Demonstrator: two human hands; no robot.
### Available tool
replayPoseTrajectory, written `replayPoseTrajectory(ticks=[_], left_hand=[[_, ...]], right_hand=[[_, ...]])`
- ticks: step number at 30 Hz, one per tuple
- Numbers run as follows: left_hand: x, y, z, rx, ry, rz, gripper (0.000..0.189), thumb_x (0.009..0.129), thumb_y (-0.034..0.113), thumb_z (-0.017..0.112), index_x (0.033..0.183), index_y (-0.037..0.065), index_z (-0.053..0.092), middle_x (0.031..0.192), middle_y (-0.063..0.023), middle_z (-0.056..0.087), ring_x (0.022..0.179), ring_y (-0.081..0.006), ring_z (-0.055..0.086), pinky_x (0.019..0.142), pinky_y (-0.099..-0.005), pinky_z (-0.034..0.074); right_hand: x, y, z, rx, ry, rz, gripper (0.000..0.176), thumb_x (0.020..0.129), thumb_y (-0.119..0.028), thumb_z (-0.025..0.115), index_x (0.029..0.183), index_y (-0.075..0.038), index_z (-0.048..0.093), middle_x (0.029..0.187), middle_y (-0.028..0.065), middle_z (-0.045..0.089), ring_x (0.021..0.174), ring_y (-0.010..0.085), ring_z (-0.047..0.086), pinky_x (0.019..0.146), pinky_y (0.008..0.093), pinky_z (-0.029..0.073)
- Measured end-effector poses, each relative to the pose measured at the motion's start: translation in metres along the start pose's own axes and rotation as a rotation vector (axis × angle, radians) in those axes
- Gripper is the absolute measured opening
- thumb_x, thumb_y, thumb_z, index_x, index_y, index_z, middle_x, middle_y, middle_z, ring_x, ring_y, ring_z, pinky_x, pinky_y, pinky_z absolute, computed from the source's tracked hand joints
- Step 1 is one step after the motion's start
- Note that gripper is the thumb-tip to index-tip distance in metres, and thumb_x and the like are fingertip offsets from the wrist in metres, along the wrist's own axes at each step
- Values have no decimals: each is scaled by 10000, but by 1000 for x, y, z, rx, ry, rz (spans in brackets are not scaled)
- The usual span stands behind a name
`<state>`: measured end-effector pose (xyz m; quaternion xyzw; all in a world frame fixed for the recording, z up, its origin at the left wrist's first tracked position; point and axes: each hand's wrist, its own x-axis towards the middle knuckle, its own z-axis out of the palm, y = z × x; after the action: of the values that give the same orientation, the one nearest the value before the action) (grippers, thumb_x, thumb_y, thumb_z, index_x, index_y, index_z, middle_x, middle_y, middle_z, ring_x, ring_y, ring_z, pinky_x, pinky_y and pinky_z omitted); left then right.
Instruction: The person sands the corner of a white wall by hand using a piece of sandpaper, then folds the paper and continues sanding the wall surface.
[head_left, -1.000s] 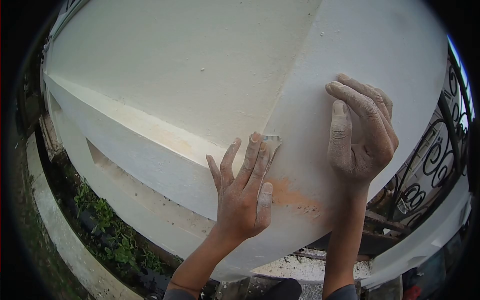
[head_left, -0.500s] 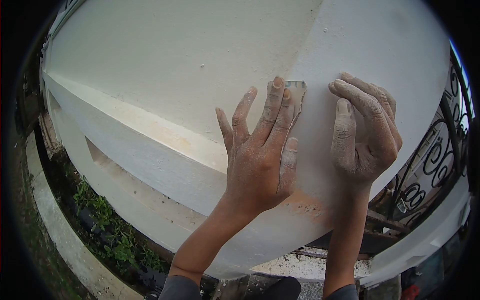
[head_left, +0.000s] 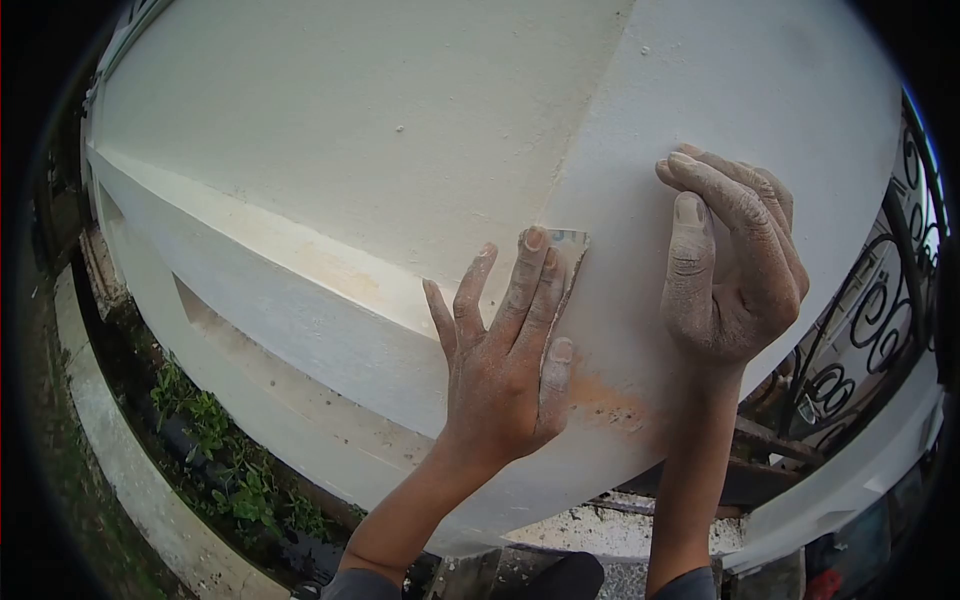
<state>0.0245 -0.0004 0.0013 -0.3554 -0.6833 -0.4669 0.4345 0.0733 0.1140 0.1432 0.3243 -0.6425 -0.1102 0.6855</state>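
Note:
My left hand (head_left: 505, 370) lies spread on a white wall (head_left: 400, 190), its fingers pressing a piece of sandpaper (head_left: 570, 258) flat near the wall's corner edge. The paper's printed back shows beside the fingertips. To the right, my right hand (head_left: 735, 260) is raised by the wall's other face, dusty, with its fingers curled and the thumb apart from them. Nothing shows between them. An orange-brown worn patch (head_left: 605, 405) lies on the wall below and between the hands.
A wall ledge (head_left: 270, 245) runs along the left. Green plants (head_left: 225, 450) grow in a ditch at the lower left, beside a concrete kerb (head_left: 130, 450). A dark scrolled metal fence (head_left: 875, 300) stands at the right.
My left hand has slid down and slightly left along the wall with the sandpaper under its fingers. My right hand has hardly moved.

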Motion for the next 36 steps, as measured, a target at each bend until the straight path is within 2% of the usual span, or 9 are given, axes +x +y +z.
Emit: replayPoseTrajectory(ticks=[2,8,14,20,24,27,30,33,36], left_hand=[[-30,0,3,-31,-73,-45,637,810,214,466,1423,104,327,1515,-54,242,1370,-386,151,1036,-677,-64],[40,-5,-4,9,82,94,643,807,208,469,1427,126,324,1526,-30,215,1373,-396,142,1030,-683,-70],[-60,-10,7,-28,-147,-54,636,815,205,470,1430,143,321,1527,-11,213,1375,-400,134,1025,-695,-62],[9,-15,-9,91,-17,72,629,812,208,479,1423,148,339,1523,7,229,1377,-410,125,1016,-692,-97],[-62,-22,-6,56,-171,-27,646,797,203,499,1422,149,343,1515,18,251,1379,-421,102,1011,-688,-118],[-66,-31,1,129,-132,36,666,788,204,513,1426,151,334,1519,19,240,1381,-423,86,1013,-685,-120],[10,-20,-10,167,-25,102,678,782,210,522,1429,155,328,1522,25,228,1384,-417,77,1015,-683,-124],[8,-21,-3,126,-31,116,690,773,217,532,1429,156,328,1525,30,219,1388,-409,63,1015,-684,-126],[-59,-27,1,157,-127,45,686,767,216,522,1424,154,336,1521,23,231,1386,-417,77,1015,-687,-122]], right_hand=[[0,0,0,-2,6,2,245,646,-24,657,879,-70,719,794,83,705,819,211,682,800,356,479],[1,-1,0,-5,-3,8,241,648,-10,647,871,-63,719,784,80,705,807,210,681,796,354,477],[1,-2,1,-3,11,19,238,643,4,640,859,-57,719,777,85,703,797,207,680,790,344,473],[2,-3,1,11,6,9,240,644,12,638,860,-53,718,768,89,701,774,207,678,788,340,470],[2,-9,-4,-4,-75,39,217,723,103,541,877,25,673,807,124,697,853,230,669,840,362,460],[2,-10,-5,-14,-76,41,218,720,102,543,877,26,673,804,123,697,841,233,670,838,358,460],[1,-5,-2,-18,-48,16,226,693,68,578,876,-7,689,793,109,699,813,221,674,815,352,466],[1,-1,-1,-17,-23,1,250,646,-6,649,876,-71,721,775,82,703,777,201,678,770,340,481],[1,-2,-2,-23,-29,-4,243,649,-20,654,877,-73,721,779,80,704,780,198,678,766,334,489]])
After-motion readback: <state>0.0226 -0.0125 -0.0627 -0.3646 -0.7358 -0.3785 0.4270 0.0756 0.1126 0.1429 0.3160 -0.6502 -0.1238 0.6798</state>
